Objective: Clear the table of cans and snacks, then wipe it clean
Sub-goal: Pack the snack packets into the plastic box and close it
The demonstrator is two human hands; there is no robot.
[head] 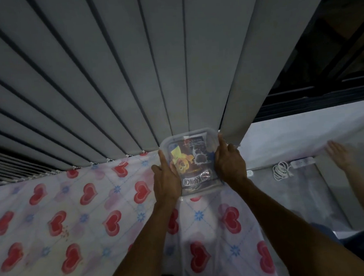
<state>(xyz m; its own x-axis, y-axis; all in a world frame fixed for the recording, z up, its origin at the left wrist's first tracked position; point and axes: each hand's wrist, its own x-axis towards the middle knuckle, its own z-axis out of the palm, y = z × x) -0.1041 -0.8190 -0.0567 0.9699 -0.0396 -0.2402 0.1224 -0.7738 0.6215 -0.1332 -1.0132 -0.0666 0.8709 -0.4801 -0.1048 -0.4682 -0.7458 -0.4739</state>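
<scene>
A clear plastic container (189, 137) with a dark snack packet (196, 158) inside is held up in front of me at the far edge of the table. My left hand (165, 181) grips its left side and my right hand (229, 162) grips its right side, index finger stretched up along the rim. The table carries a white cloth with red hearts (74, 208). A few small brown crumbs (65, 231) lie on the cloth at the left. No cans are in view.
Grey vertical blinds (109, 78) hang right behind the container. A dark window (331, 54) is at the upper right. On the grey floor at the right lie a coiled white cable (282, 170) and a power strip (302, 162). Another person's hands (340, 156) reach in from the right.
</scene>
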